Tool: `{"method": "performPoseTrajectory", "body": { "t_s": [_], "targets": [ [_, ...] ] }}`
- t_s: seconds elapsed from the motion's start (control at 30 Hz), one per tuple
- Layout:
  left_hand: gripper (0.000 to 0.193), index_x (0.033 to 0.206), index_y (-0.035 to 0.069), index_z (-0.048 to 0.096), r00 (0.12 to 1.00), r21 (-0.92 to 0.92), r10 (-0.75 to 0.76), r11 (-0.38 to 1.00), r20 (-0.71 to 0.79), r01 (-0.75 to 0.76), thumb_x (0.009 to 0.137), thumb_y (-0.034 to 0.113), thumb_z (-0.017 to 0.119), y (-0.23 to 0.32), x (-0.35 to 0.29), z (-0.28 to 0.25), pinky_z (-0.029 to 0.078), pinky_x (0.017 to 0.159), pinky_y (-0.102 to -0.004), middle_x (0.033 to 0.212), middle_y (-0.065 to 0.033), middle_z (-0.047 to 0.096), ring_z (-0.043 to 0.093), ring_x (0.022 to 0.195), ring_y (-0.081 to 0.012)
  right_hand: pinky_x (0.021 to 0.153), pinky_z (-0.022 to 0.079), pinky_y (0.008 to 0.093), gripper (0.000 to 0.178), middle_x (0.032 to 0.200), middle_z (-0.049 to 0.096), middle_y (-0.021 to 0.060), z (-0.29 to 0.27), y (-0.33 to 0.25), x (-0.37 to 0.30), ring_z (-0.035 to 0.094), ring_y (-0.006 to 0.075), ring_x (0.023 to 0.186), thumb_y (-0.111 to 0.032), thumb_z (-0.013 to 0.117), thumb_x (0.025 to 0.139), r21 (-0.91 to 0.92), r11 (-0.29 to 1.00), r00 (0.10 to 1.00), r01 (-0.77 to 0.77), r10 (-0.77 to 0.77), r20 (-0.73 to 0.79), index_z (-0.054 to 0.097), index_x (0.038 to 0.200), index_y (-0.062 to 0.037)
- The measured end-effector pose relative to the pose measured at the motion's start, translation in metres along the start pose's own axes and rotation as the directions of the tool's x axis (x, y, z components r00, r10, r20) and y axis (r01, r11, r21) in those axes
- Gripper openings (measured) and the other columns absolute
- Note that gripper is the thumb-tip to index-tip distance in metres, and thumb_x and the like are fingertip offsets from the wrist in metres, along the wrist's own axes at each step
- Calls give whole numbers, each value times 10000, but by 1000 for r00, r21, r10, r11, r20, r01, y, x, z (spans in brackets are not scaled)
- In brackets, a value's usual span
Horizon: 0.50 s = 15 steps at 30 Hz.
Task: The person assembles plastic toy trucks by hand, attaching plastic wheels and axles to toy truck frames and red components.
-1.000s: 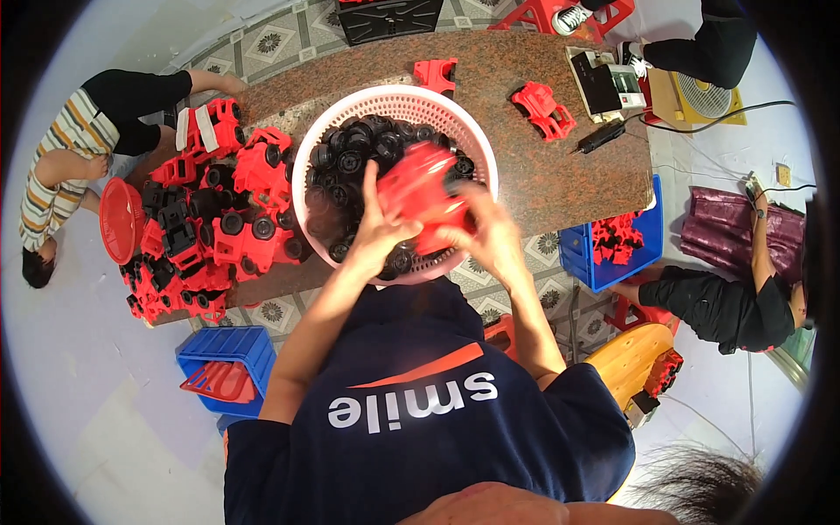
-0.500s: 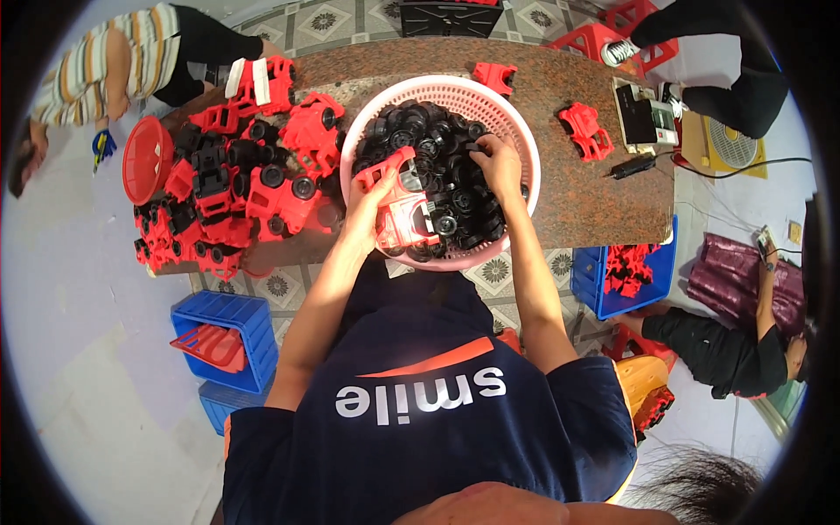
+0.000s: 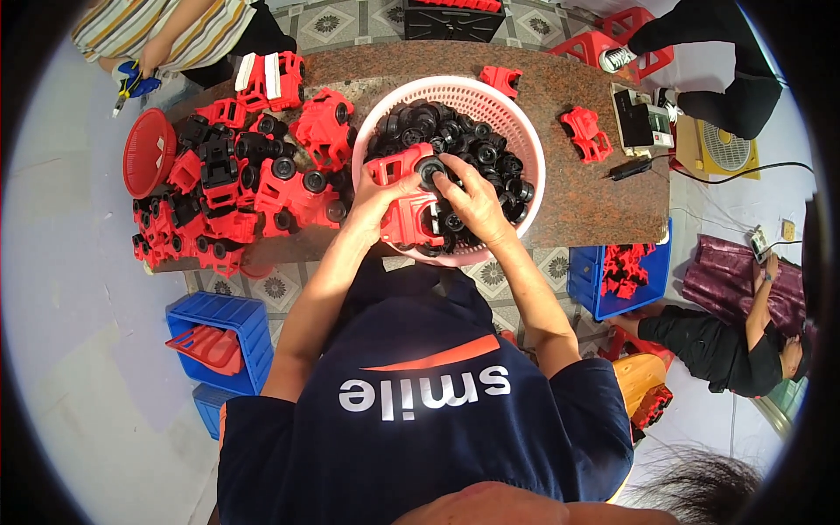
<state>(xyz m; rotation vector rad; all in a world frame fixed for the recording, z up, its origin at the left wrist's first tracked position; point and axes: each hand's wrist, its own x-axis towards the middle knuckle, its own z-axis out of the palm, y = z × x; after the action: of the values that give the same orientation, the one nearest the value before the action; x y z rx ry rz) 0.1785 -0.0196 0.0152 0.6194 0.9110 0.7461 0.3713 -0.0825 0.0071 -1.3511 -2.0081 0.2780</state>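
My left hand (image 3: 378, 206) is closed round a red toy car body (image 3: 409, 220), held over the near left part of a pink plastic basket (image 3: 531, 144). Between the fingers of my right hand (image 3: 475, 203) is a black toy wheel (image 3: 430, 171), pressed against the upper right side of the car body. Many loose black wheels (image 3: 486, 150) fill the basket beneath both hands. The side of the car body under my right fingers is partly hidden.
Red and black toy cars (image 3: 219, 175) are heaped on the table's left, beside a red basket (image 3: 147, 153). A red car body (image 3: 586, 134) and a black cable tool (image 3: 628, 168) lie right. Blue crates (image 3: 582, 271) stand below the table. Other people sit or stand around.
My right hand has come up out of the wheels and moved left to the car body, bringing a wheel against it. At upper left, another person has shifted, now holding a blue-and-yellow tool.
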Motion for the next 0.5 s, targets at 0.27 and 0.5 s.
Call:
{"method": "performPoseTrajectory", "body": {
  "t_s": [0.27,0.5],
  "targets": [
    [1122,1463,11,101,995,33,-99,995,-21,99,652,81,874,-16,-13,-5,449,1022,-419,1359,-167,441,490,1241,-263,1068,353,367,778,1407,444,161,12,-11,-7,458,231,1267,-452,604,916,794,125,739,-594,475,478,271,1505,-68],
    [907,1363,23,249,994,88,48,995,-101,-40,675,23,840,-36,-35,5,483,972,-382,1246,-139,511,556,1133,-220,957,420,279,622,1193,589,65,30,-32,-16,539,125,1049,-262,594,919,827,214,745,-520,587,316,384,1453,-22]
  ]
}}
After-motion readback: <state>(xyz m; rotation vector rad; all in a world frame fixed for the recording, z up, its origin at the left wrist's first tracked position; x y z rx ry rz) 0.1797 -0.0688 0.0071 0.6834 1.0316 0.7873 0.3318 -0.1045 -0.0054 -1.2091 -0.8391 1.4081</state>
